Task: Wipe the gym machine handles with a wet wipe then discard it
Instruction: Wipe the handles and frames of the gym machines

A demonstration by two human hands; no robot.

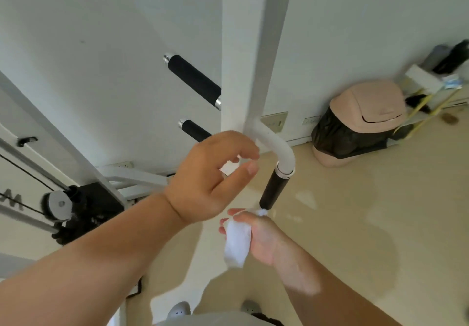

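Observation:
My right hand (256,237) is closed around a crumpled white wet wipe (237,243), just below the lower end of a black foam handle (274,188) that hangs from a curved white tube (278,148) of the gym machine. A corner of the wipe touches the handle's tip. My left hand (210,178) hovers empty, fingers curled apart, beside the white upright post (251,46). Two more black handles (194,78) (195,130) stick out to the left of the post.
A pink swing-lid bin (365,120) with a black liner stands by the wall at the right. A shelf with clutter (431,84) is behind it. The machine's frame, cable and pulley (58,204) fill the left side. Beige floor lies below.

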